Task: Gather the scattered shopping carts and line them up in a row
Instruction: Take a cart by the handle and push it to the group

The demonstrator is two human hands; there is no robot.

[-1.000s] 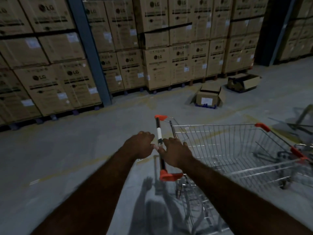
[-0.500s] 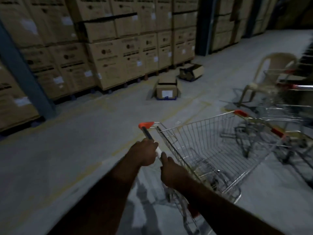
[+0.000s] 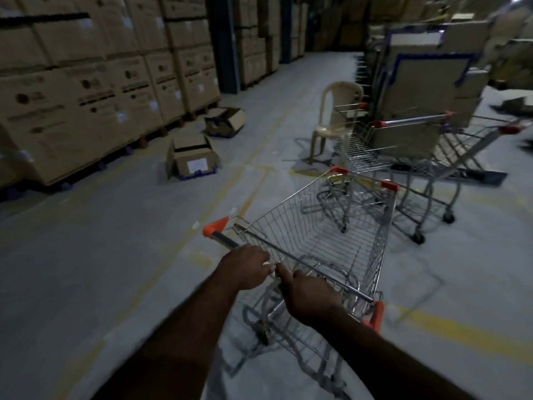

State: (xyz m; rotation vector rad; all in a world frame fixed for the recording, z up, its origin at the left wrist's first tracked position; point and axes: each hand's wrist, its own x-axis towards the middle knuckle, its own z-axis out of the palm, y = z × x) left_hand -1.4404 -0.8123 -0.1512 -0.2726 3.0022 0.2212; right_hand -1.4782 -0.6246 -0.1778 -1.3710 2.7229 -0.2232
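Head view: I see both of the person's hands on the dark handle bar [image 3: 222, 240] of a silver wire shopping cart with orange corner caps [image 3: 331, 232]. The left hand [image 3: 245, 267] is curled over the bar near its middle, knuckles up. The right hand [image 3: 310, 298] grips the same bar just beside it, fingers wrapped over the top and forefinger pointing toward the left hand. Neither hand is open, and the hands are almost touching.

The cart stands on the grey concrete floor [image 3: 86, 255], basket pointing away and to the right. Its front edge is close to a cluster of other silver wire carts with orange-capped handles [image 3: 409, 122]. Blur stops me counting them or judging contact.

A beige plastic chair [image 3: 336, 119] stands just behind that cluster. On the left, tall stacks of brown cardboard cartons [image 3: 72, 105] line the aisle. Two open cardboard boxes, one nearer [image 3: 191, 158] and one further [image 3: 225, 121], lie on the floor before them. A yellow painted floor line [image 3: 461, 333] runs right of the held cart.
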